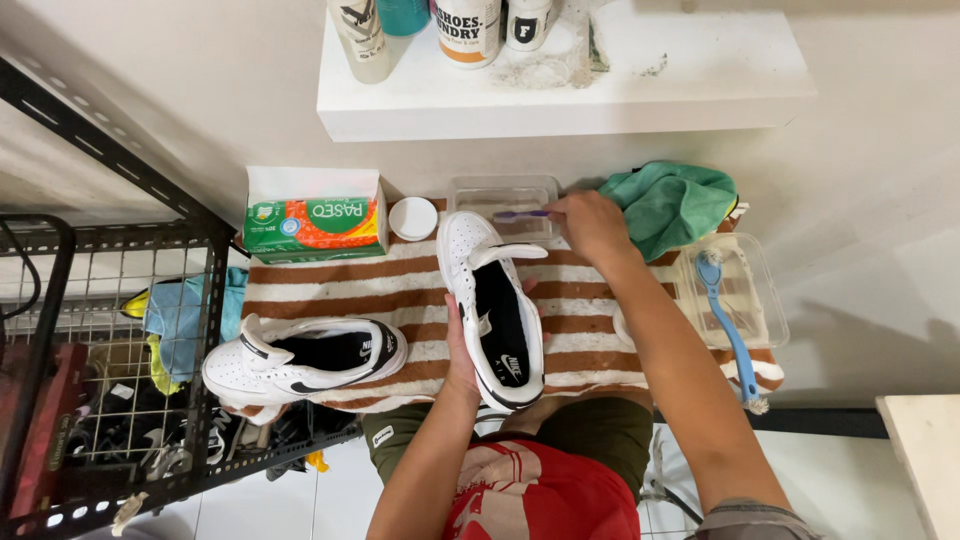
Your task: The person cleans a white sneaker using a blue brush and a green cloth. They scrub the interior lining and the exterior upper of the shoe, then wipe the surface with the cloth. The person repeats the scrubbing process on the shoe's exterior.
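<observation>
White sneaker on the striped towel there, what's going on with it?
A person steadies a white sneaker with the left hand on a brown and white striped towel. The right hand holds a purple toothbrush over a clear plastic tray beyond the shoe's toe. The second sneaker lies on its side to the left. A tissue box, a small white lid, a green cloth and a blue brush resting on another clear container sit around them.
</observation>
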